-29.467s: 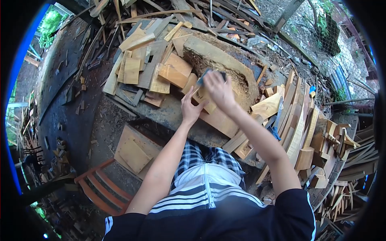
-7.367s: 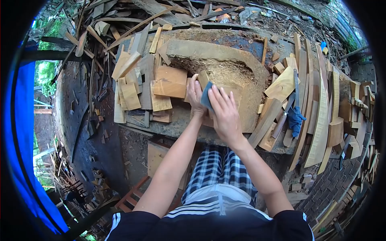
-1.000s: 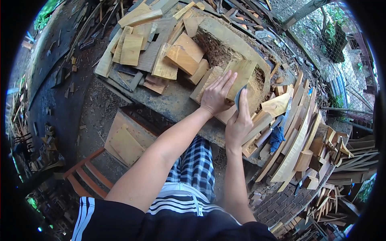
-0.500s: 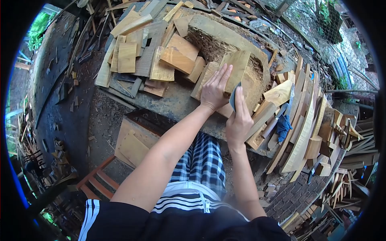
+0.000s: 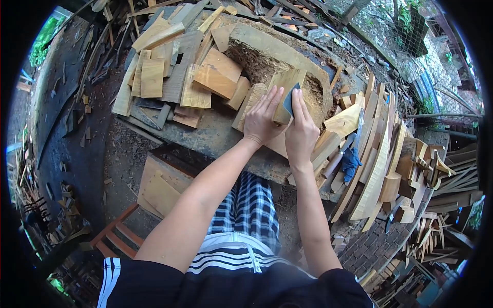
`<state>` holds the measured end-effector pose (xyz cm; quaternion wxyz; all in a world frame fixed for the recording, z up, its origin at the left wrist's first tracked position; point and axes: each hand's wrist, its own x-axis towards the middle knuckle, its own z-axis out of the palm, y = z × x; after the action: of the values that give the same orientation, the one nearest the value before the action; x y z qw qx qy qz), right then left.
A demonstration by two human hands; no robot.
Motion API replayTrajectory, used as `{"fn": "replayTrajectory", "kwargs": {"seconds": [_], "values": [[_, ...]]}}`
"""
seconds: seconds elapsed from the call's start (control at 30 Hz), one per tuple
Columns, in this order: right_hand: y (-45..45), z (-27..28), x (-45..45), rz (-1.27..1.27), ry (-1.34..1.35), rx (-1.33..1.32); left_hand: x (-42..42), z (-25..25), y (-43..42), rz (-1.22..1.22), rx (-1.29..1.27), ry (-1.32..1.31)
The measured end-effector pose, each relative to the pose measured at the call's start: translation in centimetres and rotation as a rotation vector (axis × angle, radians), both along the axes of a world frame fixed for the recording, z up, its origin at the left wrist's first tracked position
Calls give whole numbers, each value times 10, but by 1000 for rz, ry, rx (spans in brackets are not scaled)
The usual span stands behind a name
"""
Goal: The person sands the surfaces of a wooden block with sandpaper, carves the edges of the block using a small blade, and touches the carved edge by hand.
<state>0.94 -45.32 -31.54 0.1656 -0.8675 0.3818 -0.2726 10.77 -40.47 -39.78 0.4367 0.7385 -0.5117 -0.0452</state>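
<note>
My left hand [image 5: 261,122] lies along the left side of a pale wooden block [image 5: 285,78], its fingers closed against it. My right hand [image 5: 303,136] presses a dark blue-grey piece of sandpaper [image 5: 288,104] onto the block's right side, fingers together and pointing away from me. Part of the sandpaper is hidden under those fingers. Behind the block is a hollowed, rough-edged slab [image 5: 280,42] with sawdust in it. Another wood piece [image 5: 251,105] sits just left of my left hand.
The worn workbench [image 5: 215,141] carries a pile of offcuts [image 5: 218,77] at left. Long curved strips [image 5: 377,169] and a blue cloth [image 5: 351,164] lie at right. A reddish-brown chair [image 5: 120,233] stands at lower left, near a wooden box [image 5: 164,179].
My right hand has slid the sandpaper forward along the block, away from me. My left hand stays on the block. The whole view has shifted slightly left.
</note>
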Motion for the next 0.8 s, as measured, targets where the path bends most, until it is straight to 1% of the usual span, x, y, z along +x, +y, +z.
{"fn": "replayTrajectory", "kwargs": {"seconds": [0.07,0.2,0.27,0.3,0.33,0.4,0.53,0.57,0.6,0.7,0.73,0.8], "values": [[7,-1,-3,-3,-12,-20,-3,-2,0,26,15,-15],[43,3,-27,92,49,-32,3,-11,2,1,43,-59],[44,1,-31,119,98,-98,1,-7,2,-9,70,-15],[32,-2,-25,107,85,-113,3,-12,-1,-1,72,-47],[15,-2,-13,111,87,-114,2,-8,0,3,71,-45],[-13,1,5,25,40,-42,-1,2,3,2,34,17],[11,4,-10,43,41,-10,0,-4,2,7,14,-19],[32,1,-27,95,72,-56,1,-15,2,19,36,-96],[44,-1,-37,146,110,-98,4,-13,3,27,41,-92],[45,-2,-44,168,99,-82,1,1,3,-14,55,14],[37,-3,-39,168,95,-94,2,1,1,-14,44,8],[16,-5,-22,88,19,-71,1,-2,3,-19,18,-6]]}}
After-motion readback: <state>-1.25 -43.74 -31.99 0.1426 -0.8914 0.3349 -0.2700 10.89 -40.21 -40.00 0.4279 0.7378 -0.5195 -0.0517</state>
